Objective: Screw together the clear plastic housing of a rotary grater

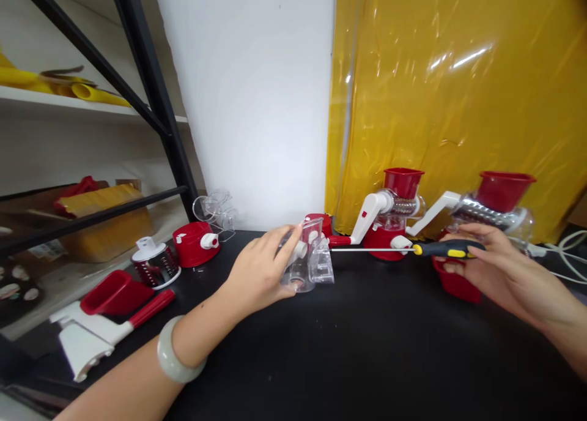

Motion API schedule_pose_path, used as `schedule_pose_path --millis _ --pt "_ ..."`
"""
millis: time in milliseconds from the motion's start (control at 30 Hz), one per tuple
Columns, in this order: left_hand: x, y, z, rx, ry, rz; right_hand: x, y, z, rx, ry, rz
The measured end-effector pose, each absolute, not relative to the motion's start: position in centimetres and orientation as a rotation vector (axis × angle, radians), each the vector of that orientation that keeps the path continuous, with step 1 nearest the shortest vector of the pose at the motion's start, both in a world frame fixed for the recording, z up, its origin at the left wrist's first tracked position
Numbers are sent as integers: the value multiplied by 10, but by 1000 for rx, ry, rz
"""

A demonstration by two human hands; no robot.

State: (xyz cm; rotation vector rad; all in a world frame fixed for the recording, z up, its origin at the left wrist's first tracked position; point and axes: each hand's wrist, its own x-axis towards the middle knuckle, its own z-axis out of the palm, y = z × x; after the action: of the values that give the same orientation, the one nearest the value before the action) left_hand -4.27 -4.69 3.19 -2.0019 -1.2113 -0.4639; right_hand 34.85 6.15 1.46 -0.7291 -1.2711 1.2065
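My left hand (pixel 263 263) is closed around a clear plastic grater housing (pixel 321 263) above the black table. A screwdriver (pixel 447 249) with a black and yellow handle is gripped in my right hand (pixel 495 265). Its long shaft points left, and the tip is close to the housing; I cannot tell whether they touch. Behind the tools stand two rotary graters, one with a red hopper (pixel 403 182) and white crank (pixel 369 216), the other with a red hopper (pixel 504 190) partly behind my right hand. A red base part (pixel 326 223) shows behind the clear housing.
On the left lie a red base (pixel 195 243), a grater drum (pixel 156 263), a red hopper (pixel 114 292), a white part (pixel 85 347) and a red handle (pixel 152 308). Another clear housing (pixel 217 212) stands at the back. A black-framed shelf (pixel 151 72) borders the table; cables (pixel 568 256) lie right.
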Motion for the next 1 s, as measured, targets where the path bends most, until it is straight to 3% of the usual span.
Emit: schedule_pose_path --millis 267,467,767,1000 --pt "-39 -49 30 -2047 -1235 -438 354 64 7 -877 -1429 948" --pt "-40 -49 31 -2041 -1218 -423 349 63 13 -704 -1249 1143" --pt "-38 -49 29 -2058 -1221 -436 360 65 10 -830 -1407 964" --pt "-39 -48 30 -2027 -1221 -409 355 68 11 -723 -1276 1160"
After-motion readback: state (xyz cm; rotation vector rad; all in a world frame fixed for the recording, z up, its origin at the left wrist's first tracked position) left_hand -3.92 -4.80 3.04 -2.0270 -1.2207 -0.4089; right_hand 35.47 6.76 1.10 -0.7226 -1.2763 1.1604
